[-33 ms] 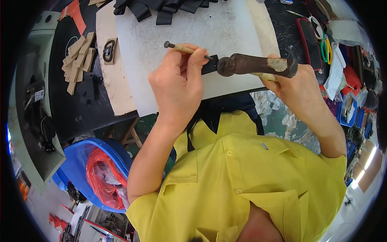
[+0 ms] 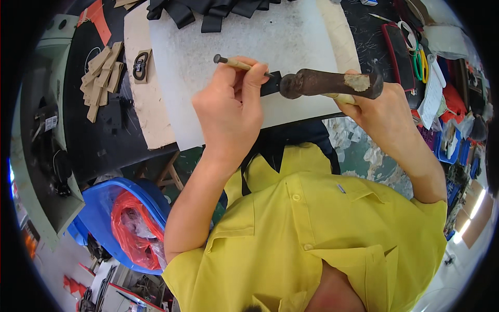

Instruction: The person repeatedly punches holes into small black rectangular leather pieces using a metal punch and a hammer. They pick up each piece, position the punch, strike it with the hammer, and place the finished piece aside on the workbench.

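Head view, centre: left hand (image 2: 228,106) pinches the punch (image 2: 237,64), likely stiff; right hand (image 2: 382,108) grips the hammer (image 2: 322,83), probably heavy, best held by its handle (image 2: 341,98).

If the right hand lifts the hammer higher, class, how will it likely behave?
The hammer would probably feel top-heavy: its thick, dark head looks metallic, its handle like pale wood. It seems likely to stay stiff, as nothing sags. Its long head might twist it in the right hand.

The left hand (image 2: 228,106) curls in a pinch, the right hand (image 2: 382,110) in a closed grip.
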A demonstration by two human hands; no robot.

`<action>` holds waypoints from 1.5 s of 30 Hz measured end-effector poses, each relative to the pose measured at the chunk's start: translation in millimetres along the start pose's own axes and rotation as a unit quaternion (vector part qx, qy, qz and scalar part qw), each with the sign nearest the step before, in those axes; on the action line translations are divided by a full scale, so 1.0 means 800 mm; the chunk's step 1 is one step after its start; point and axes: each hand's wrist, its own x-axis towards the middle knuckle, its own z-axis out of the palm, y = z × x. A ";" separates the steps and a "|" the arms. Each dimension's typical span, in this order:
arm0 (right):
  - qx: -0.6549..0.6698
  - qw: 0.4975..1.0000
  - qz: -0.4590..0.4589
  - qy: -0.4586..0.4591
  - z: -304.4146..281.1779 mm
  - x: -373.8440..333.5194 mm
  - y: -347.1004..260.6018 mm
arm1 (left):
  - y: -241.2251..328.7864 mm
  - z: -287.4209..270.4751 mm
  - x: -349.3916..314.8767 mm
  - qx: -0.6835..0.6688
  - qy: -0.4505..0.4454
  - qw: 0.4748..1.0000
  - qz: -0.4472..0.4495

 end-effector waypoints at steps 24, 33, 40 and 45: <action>-0.021 0.990 0.012 0.140 -0.067 0.029 0.006 | 0.011 0.014 0.000 0.340 -0.012 0.910 0.237; -0.026 0.999 -0.037 0.025 -0.007 0.010 0.005 | 0.017 0.009 0.008 0.257 -0.009 0.944 0.206; -0.043 0.998 -0.038 -0.004 -0.003 0.014 -0.001 | 0.009 0.004 0.005 0.115 0.009 0.991 0.072; -0.048 0.998 -0.035 -0.011 -0.006 0.018 -0.005 | 0.007 -0.038 0.000 -0.068 0.037 0.997 -0.018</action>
